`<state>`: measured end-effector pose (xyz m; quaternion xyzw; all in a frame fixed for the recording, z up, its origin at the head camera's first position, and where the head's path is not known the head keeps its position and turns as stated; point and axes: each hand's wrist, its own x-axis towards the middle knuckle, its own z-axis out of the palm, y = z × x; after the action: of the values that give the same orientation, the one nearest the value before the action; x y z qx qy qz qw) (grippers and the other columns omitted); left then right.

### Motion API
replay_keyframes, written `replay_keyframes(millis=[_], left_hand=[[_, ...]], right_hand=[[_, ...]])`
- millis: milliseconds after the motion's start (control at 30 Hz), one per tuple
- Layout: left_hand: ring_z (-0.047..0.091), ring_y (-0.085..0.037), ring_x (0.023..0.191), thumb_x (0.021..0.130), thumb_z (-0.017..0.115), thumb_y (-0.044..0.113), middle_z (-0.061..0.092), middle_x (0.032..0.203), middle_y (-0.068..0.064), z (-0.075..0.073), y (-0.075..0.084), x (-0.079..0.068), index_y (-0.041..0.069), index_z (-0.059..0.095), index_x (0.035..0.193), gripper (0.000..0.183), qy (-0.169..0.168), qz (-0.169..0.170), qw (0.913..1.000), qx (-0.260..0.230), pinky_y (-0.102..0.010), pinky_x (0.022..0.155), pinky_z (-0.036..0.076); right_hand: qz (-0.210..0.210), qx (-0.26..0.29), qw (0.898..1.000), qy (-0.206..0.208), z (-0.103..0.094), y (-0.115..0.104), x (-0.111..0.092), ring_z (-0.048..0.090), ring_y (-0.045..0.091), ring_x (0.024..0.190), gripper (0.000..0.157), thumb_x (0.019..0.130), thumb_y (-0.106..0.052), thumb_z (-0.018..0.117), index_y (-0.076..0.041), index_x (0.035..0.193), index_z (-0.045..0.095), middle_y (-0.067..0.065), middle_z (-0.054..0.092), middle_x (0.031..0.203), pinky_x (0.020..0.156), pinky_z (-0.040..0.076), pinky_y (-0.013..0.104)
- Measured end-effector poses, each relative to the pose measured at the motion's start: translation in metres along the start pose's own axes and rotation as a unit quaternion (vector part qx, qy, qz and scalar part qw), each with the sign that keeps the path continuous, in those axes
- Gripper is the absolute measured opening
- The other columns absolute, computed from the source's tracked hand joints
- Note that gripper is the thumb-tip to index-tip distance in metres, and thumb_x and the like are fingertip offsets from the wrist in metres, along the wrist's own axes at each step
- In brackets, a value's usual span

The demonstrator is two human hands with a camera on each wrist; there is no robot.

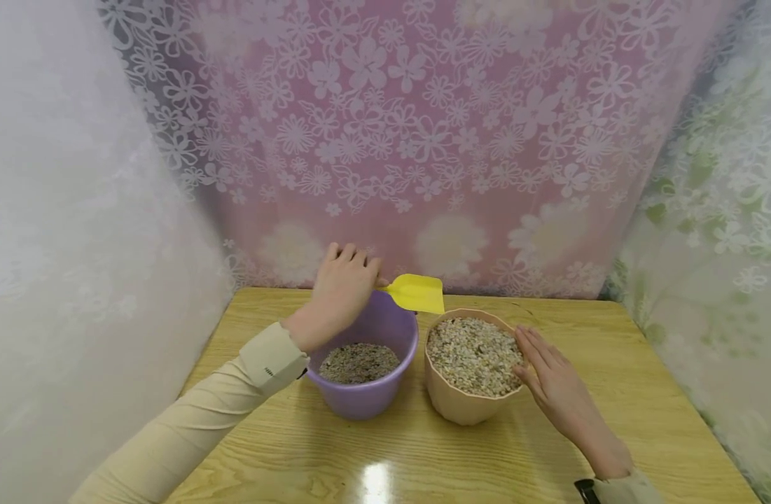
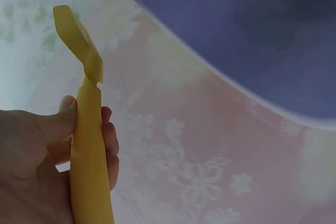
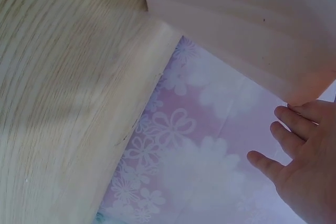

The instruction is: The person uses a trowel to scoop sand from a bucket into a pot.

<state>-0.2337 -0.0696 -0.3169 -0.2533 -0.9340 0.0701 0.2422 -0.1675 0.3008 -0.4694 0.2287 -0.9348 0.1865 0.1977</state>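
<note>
My left hand (image 1: 347,290) grips the handle of a yellow plastic scoop (image 1: 418,293) above the far side of a purple bucket (image 1: 360,402). In the left wrist view, thumb and fingers wrap the scoop's handle (image 2: 90,150). The scoop's blade reaches rightward between the two containers. Grainy, gravel-like bits (image 1: 360,362) cover the bucket's bottom. To the right stands a peach pot (image 1: 463,413) with a scalloped rim, filled almost to the top with pale mixed grains (image 1: 473,355). My right hand (image 1: 558,388) rests on that pot's right rim, fingers fairly straight, also seen in the right wrist view (image 3: 310,150).
Both containers stand side by side on a light wooden table (image 1: 385,448). A pink floral curtain (image 1: 410,140) hangs behind the table's far edge. Pale curtains flank it, a white one (image 1: 95,210) on the left and a green-patterned one (image 1: 725,245) on the right.
</note>
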Motion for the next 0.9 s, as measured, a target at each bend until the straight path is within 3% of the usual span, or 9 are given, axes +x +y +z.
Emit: replay_keyframes(millis=[167, 333, 433, 600, 733, 900], left_hand=[[0.041, -0.019, 0.074, 0.101, 0.058, 0.038, 0.065, 0.084, -0.001, 0.005, -0.014, -0.023, 0.015, 0.066, 0.093, 0.026, -0.005, -0.038, 0.9992, -0.013, -0.036, 0.078, 0.029], [0.043, -0.018, 0.072, 0.1, 0.061, 0.037, 0.067, 0.083, 0.001, 0.011, -0.024, -0.041, 0.017, 0.069, 0.093, 0.023, -0.027, -0.063, 0.997, -0.035, -0.035, 0.075, 0.029], [0.042, -0.019, 0.069, 0.099, 0.063, 0.036, 0.067, 0.08, 0.001, 0.019, -0.03, -0.05, 0.016, 0.069, 0.09, 0.023, -0.03, -0.069, 0.9966, -0.033, -0.035, 0.074, 0.028], [0.05, -0.021, 0.073, 0.097, 0.066, 0.036, 0.068, 0.081, -0.005, 0.032, -0.037, -0.061, 0.01, 0.067, 0.084, 0.029, -0.013, -0.058, 0.9982, -0.001, -0.037, 0.074, 0.032], [0.055, -0.024, 0.083, 0.095, 0.068, 0.036, 0.071, 0.088, -0.008, 0.041, -0.04, -0.065, 0.008, 0.069, 0.084, 0.03, -0.013, -0.05, 0.9983, 0.029, -0.038, 0.077, 0.034], [0.06, -0.025, 0.096, 0.092, 0.071, 0.042, 0.073, 0.092, -0.008, 0.052, -0.038, -0.065, 0.012, 0.07, 0.084, 0.031, -0.037, -0.024, 0.9904, 0.131, -0.037, 0.082, 0.037]], right_hand=[[-0.014, -0.001, 1.0, 0.013, -0.001, -0.008, 0.005, 0.032, 0.034, 0.148, 0.066, 0.104, -0.032, 0.058, -0.004, 0.157, 0.033, 0.023, 0.04, 0.156, 0.118, 0.024, 0.054], [-0.038, -0.002, 0.999, 0.02, 0.001, -0.027, 0.023, 0.035, 0.037, 0.146, 0.068, 0.102, -0.033, 0.06, -0.006, 0.158, 0.032, 0.02, 0.04, 0.157, 0.119, 0.023, 0.052], [-0.065, 0.01, 0.997, 0.028, 0.007, -0.043, 0.035, 0.036, 0.039, 0.145, 0.066, 0.105, -0.038, 0.053, -0.004, 0.157, 0.033, 0.019, 0.04, 0.158, 0.12, 0.022, 0.05], [-0.11, 0.022, 0.993, 0.04, 0.019, -0.07, 0.056, 0.04, 0.042, 0.142, 0.07, 0.107, -0.05, 0.037, 0.003, 0.153, 0.038, 0.02, 0.04, 0.157, 0.115, 0.03, 0.056], [-0.126, 0.026, 0.991, 0.021, 0.031, -0.09, 0.071, 0.04, 0.041, 0.142, 0.076, 0.105, -0.057, 0.029, 0.002, 0.154, 0.037, 0.019, 0.039, 0.158, 0.111, 0.034, 0.06], [-0.148, 0.027, 0.989, -0.004, 0.046, -0.106, 0.087, 0.039, 0.042, 0.142, 0.083, 0.104, -0.06, 0.021, 0.005, 0.152, 0.039, 0.023, 0.04, 0.156, 0.109, 0.035, 0.062]])
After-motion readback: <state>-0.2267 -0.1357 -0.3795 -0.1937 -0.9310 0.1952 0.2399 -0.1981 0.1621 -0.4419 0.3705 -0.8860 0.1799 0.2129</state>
